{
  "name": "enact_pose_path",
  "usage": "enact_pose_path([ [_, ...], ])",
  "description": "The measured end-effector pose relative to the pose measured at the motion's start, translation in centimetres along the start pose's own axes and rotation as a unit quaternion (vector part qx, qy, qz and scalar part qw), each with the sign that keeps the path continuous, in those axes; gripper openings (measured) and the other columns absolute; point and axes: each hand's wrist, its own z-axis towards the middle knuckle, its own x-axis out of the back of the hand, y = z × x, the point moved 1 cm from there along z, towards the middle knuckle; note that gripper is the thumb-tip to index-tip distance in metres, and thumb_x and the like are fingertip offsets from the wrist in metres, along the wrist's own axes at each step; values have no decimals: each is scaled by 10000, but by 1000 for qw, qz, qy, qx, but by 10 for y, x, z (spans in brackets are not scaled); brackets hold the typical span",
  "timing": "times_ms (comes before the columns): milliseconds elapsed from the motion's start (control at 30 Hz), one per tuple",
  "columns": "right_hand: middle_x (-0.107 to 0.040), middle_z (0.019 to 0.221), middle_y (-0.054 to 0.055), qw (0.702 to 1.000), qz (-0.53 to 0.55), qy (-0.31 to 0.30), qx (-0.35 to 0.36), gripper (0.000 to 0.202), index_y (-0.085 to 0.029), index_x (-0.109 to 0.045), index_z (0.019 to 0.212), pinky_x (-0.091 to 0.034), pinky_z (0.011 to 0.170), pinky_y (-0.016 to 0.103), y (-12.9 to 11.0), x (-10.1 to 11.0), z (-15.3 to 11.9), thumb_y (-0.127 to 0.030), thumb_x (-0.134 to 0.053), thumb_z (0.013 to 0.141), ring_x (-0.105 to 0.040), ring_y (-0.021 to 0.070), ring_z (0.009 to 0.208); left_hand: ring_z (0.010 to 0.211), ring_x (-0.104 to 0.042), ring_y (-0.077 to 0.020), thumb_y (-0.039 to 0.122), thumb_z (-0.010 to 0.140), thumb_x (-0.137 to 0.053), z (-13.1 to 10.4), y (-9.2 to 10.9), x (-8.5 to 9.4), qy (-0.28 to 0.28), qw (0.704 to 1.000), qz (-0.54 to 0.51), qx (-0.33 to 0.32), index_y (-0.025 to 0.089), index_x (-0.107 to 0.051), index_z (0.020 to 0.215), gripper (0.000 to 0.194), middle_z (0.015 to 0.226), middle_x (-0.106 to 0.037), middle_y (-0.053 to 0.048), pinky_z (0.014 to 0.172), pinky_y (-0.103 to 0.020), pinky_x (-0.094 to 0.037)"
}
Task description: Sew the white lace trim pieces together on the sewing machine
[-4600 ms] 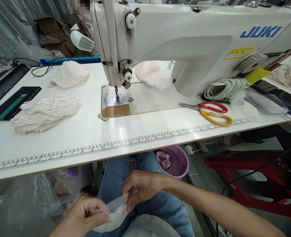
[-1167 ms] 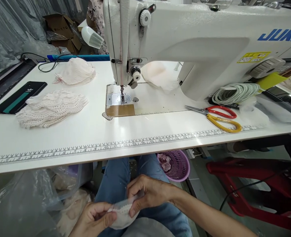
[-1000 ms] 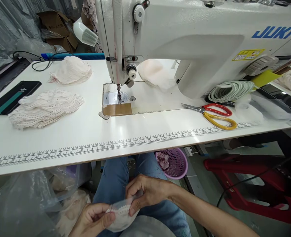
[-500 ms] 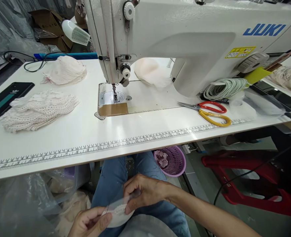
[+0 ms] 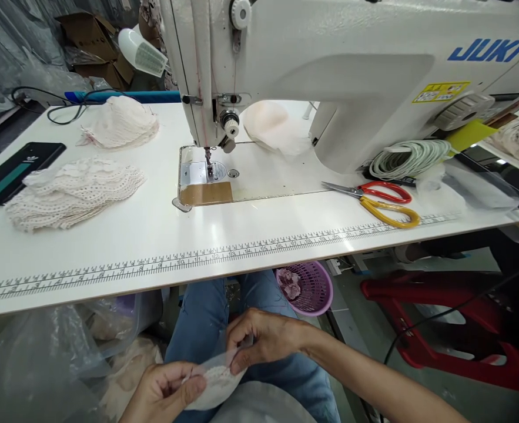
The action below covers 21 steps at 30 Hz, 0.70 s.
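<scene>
Over my lap, both hands pinch a small white piece of lace fabric [image 5: 218,385] with a sheer edge. My left hand [image 5: 164,388] grips its left end between thumb and fingers. At its upper right end, my right hand [image 5: 263,341] holds it the same way. The piece stretches between the two hands, below the table's front edge. Beyond it stands a white sewing machine [image 5: 365,76], its needle and presser foot over the metal plate [image 5: 197,173]. A stack of white eyelet fabric pieces [image 5: 74,191] lies on the table's left, with pale pink fabric pieces [image 5: 120,123] behind it.
Scissors [image 5: 374,200] with red and yellow handles lie right of the needle, near a coil of pale cord [image 5: 409,158]. A dark phone-like object [image 5: 19,170] rests at the left. Below are a purple basket [image 5: 314,288] and a red stool [image 5: 453,335].
The view has shifted slightly, so the table and machine appear a little further right. Both hands keep hold of the lace fabric, which has moved slightly right in view.
</scene>
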Motion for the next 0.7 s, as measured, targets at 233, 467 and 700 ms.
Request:
enact_pose_path([
  [233,-609,796,40,1000,26,-15,-9,451,-81,-694,827,-445,628,186,6,-3,3,-503,-714,670,-572,120,709,577,-574,-158,588,589,-752,0,0,0,1,1000,-13,10,148,-771,762,473,646,-712,-67,553,-208,-445],
  [467,-587,731,3,999,6,14,-28,449,-100,-678,749,-410,569,167,10,-5,5,-522,-745,610,-528,86,633,568,-580,-168,604,568,-753,-1,2,0,21,1000,18,7,118,-763,771,526,636,-700,-69,551,-224,-444],
  [700,-605,768,22,998,39,1,-42,445,-102,-687,785,-439,629,187,14,-3,5,-499,-763,600,-558,121,715,575,-585,-174,614,555,-755,-1,3,-1,19,1000,3,12,107,-761,762,547,648,-703,-81,562,-235,-448],
])
